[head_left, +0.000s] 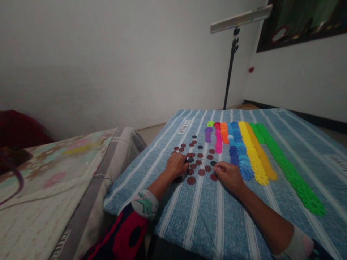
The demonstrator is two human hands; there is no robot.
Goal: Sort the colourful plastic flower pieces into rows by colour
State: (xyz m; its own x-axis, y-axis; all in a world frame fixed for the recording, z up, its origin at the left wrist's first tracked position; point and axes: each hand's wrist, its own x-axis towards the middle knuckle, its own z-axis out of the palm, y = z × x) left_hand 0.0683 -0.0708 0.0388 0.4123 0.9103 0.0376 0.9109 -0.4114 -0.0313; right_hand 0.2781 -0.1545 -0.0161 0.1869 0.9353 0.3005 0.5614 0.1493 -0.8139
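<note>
Several small dark red and black flower-shaped discs [201, 172] lie scattered on a blue striped cloth [206, 216]. My left hand [176, 164] rests among them with its fingers curled, pinching a dark disc at its fingertips. My right hand [229, 175] lies just right of the scatter, fingers bent down onto a dark red disc at its near edge. Beyond both hands, discs are laid in overlapping coloured rows: purple [208, 134], pink [218, 141], orange [224, 133], blue [240, 153], yellow [253, 153], green [287, 169].
A bed with a pale patterned cover [48, 187] stands to the left, close against the cloth-covered surface. A black stand [230, 72] carrying a long light bar [241, 18] rises behind the far edge. White walls enclose the corner; a dark framed window [303, 21] is at upper right.
</note>
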